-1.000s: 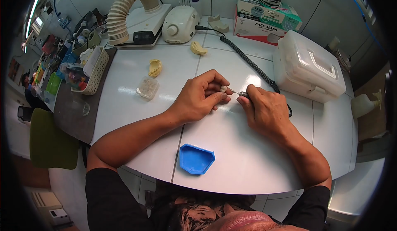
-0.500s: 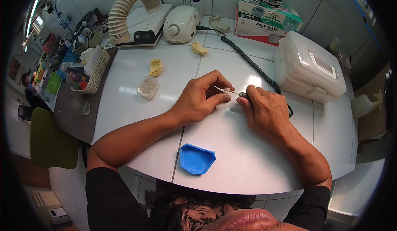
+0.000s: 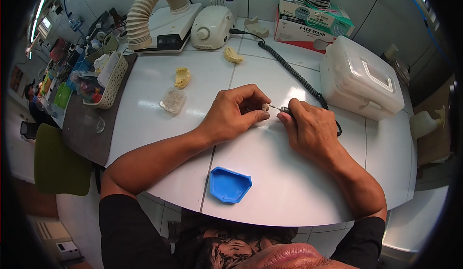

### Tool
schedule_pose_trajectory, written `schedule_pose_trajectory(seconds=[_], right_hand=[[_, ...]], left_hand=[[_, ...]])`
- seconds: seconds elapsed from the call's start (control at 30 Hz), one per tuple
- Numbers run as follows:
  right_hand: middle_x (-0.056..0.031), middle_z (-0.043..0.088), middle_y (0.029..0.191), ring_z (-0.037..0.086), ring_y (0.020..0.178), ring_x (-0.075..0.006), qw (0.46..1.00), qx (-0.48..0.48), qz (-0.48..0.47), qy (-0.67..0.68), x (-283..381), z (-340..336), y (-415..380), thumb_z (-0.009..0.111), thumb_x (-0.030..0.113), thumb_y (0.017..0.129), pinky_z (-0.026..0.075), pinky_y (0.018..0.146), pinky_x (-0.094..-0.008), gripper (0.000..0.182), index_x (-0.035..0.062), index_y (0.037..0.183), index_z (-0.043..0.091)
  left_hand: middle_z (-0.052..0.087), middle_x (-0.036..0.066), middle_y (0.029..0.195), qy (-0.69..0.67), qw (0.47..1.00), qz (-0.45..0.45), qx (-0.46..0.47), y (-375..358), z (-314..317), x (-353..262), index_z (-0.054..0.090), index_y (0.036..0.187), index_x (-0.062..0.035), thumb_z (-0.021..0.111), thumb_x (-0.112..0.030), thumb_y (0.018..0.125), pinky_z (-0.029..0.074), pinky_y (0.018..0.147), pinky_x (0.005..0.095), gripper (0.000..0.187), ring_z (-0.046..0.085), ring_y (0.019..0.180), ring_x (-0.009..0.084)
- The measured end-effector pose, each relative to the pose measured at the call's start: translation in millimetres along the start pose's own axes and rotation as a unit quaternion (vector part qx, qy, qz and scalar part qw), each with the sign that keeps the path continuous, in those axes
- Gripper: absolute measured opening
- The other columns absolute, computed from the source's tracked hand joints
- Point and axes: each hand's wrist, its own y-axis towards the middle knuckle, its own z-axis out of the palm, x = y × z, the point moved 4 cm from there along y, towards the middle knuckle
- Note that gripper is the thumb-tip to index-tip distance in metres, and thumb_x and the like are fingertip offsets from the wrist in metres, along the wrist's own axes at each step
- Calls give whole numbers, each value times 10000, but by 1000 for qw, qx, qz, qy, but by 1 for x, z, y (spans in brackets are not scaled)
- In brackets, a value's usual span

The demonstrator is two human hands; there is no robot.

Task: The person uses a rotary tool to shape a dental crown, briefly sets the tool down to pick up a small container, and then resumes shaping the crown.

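Note:
My left hand (image 3: 229, 114) pinches a small whitish piece (image 3: 265, 107) between thumb and fingertips, which hide most of it. In my right hand (image 3: 312, 127) is a rotary handpiece (image 3: 285, 110), gripped like a pen. Its thin bit points left, with the tip right at the small piece. Both hands are close over the white tiled tabletop (image 3: 289, 182). A blue tray (image 3: 230, 186) lies nearer to me, below the hands. Left of my left hand stand a small clear box (image 3: 172, 100) and a yellowish dental cast (image 3: 182, 77). A second yellowish cast (image 3: 233, 55) lies farther back.
A coiled black cord (image 3: 294, 73) runs from the white control unit (image 3: 211, 28) toward my right hand. Behind stands a machine with a ribbed hose (image 3: 140, 16). Face mask boxes (image 3: 301, 35) and a translucent case (image 3: 360, 78) are at the right. A basket (image 3: 115, 83) is at far left.
The small piece has turned in my left fingertips and shows less now. My left thumb and fingers have shifted slightly; the right hand with the handpiece stays almost in place.

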Motion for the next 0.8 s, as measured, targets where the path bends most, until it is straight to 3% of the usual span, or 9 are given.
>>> schedule_pose_trajectory(seconds=[0.8], right_hand=[[-131, 683, 731, 681, 588, -359, 1000, 11, 4, -10, 2, 0, 2, 667, 366, 1084, 522, 535, -477, 372, 51, 893, 612]], left_hand=[[753, 52, 1018, 61, 998, -16, 0, 0, -1, -1, 739, 1223, 28, 813, -94, 1005, 593, 857, 250, 261, 715, 950, 86]])
